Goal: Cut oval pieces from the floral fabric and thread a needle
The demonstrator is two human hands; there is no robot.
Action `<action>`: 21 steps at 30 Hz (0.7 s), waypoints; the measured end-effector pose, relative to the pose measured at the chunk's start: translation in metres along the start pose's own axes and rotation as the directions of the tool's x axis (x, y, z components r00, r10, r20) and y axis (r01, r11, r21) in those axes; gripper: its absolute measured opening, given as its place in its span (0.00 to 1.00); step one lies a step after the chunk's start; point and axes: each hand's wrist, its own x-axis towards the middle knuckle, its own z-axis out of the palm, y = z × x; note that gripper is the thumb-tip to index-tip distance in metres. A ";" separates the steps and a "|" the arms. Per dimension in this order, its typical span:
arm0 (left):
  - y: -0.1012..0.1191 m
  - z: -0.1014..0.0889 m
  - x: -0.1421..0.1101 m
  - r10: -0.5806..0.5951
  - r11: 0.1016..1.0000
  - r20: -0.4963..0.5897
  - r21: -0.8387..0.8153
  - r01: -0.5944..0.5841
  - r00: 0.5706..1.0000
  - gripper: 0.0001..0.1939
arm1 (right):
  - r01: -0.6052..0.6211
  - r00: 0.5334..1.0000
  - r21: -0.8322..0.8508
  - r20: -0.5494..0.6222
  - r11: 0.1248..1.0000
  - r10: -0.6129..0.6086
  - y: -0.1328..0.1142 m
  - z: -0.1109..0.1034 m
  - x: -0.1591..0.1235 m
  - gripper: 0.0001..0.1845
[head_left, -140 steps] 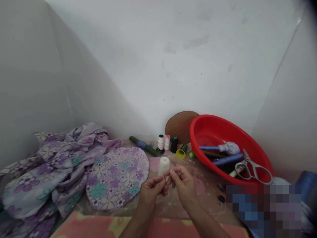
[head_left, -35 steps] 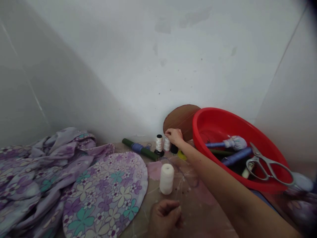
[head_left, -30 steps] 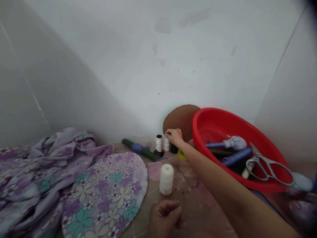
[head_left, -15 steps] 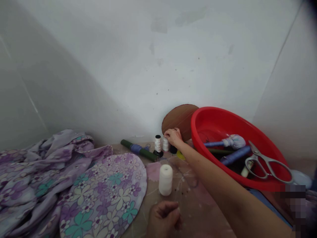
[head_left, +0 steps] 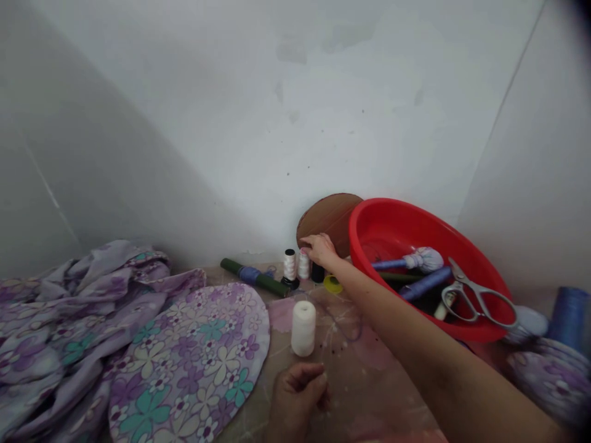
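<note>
My right hand [head_left: 319, 248] reaches to the back wall, and its fingers stretch out over a small white spool with a pink top [head_left: 303, 266] and a black spool [head_left: 317, 273]. Left of them stands a white spool on a black base [head_left: 289, 266]. My left hand [head_left: 295, 399] rests near the front edge, curled in a loose fist with thumb against fingers. What it pinches is too small to see. A large white thread cone [head_left: 303, 320] stands upright just beyond it.
A red basin [head_left: 397, 207] at the right holds scissors [head_left: 478, 299] and wrapped blue sticks. A brown round board [head_left: 325, 215] leans on the wall. A yellow ring [head_left: 332, 283], a green-blue roll [head_left: 253, 277], a round floral fabric piece [head_left: 194, 357] and a floral fabric heap [head_left: 69, 307] lie around.
My right hand went from working with the left near the cone to the spools at the wall; its fingers have now loosened from a pinch. The left hand stayed low.
</note>
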 end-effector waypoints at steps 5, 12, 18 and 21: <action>0.006 0.001 -0.002 0.016 1.000 0.012 -0.025 -0.016 1.000 0.17 | 0.007 1.000 0.024 -0.009 1.000 -0.007 -0.026 -0.038 -0.022 0.15; 0.006 0.003 -0.003 0.080 0.997 0.043 -0.023 -0.079 0.996 0.15 | -0.105 0.969 0.440 0.248 0.892 -0.009 -0.031 -0.118 -0.103 0.12; 0.011 0.007 -0.008 0.101 0.994 0.062 0.024 -0.103 0.993 0.16 | -0.143 0.876 0.018 0.469 0.990 0.118 0.009 -0.152 -0.179 0.12; 0.013 0.009 -0.011 0.129 0.989 0.071 0.062 -0.133 0.989 0.16 | -0.134 0.827 -0.381 0.466 0.915 0.315 0.027 -0.141 -0.209 0.13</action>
